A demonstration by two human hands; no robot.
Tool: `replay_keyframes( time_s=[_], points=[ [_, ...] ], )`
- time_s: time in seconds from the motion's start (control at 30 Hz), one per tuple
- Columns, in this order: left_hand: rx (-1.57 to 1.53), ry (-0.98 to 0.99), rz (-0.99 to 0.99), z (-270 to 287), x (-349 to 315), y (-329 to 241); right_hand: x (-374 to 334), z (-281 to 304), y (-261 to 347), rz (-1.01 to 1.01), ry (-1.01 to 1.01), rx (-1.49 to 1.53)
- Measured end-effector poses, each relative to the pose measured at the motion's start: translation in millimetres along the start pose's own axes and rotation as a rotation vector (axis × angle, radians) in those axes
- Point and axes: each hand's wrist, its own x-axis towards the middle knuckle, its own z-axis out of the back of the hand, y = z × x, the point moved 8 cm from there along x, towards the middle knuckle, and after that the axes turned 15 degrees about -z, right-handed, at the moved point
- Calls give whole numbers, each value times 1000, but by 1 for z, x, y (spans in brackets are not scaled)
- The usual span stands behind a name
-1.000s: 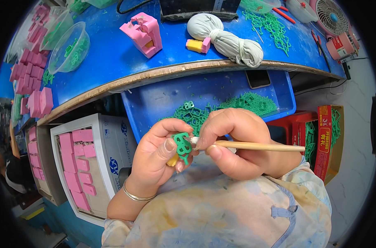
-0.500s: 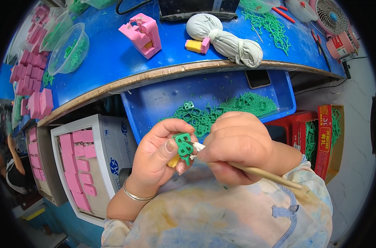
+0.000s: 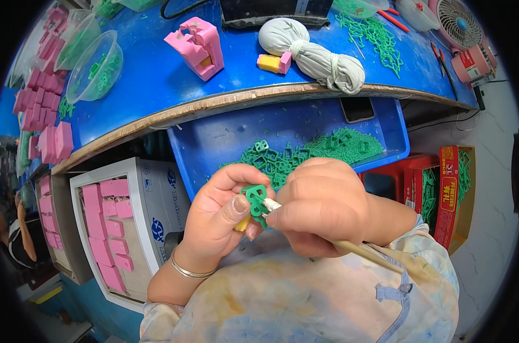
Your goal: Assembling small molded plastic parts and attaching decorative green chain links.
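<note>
Above my lap, my left hand [image 3: 219, 214] pinches a small green openwork piece [image 3: 253, 194] between thumb and fingers. A bit of something yellow [image 3: 242, 224] shows under the thumb. Closed round a thin tool with a pale wooden handle [image 3: 371, 256], my right hand [image 3: 325, 208] holds its white-wrapped front part [image 3: 271, 204] against the green piece. The tool's very tip is hidden at the piece. Just beyond both hands, a blue tray [image 3: 199, 137] holds a heap of similar green pieces [image 3: 273, 163] and green crumbs.
On the blue workbench [image 3: 139, 68] stand a pink block mould [image 3: 196, 48], a tied white cloth bundle [image 3: 311, 54] and a clear bowl [image 3: 96, 68]. Pink blocks fill a crate [image 3: 136, 228] at left. A phone [image 3: 356, 108] lies in the tray; a red box [image 3: 448, 194] stands at right.
My right hand has turned slightly, and the handle's rear end has dropped and moved left. The green piece is tilted a little differently; the dark tool tip seen before is hidden now.
</note>
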Motion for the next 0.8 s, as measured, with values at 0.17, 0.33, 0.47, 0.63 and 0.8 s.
replay_keyframes(
  time_s=[0.17,0.33,0.47,0.63,0.8],
  points=[
    [-37,40,33,0,-2,2,2,5,-14,-170,-44,300],
    [-72,46,52,0,-2,4,5,6,-19,-264,62,397],
    [-117,66,64,-2,-2,5,3,9,-18,-256,25,446],
    [-101,51,50,-2,-2,3,5,10,-12,-184,-13,333],
    [-105,34,57,-1,-3,4,4,7,-7,-138,-4,184]
  ],
)
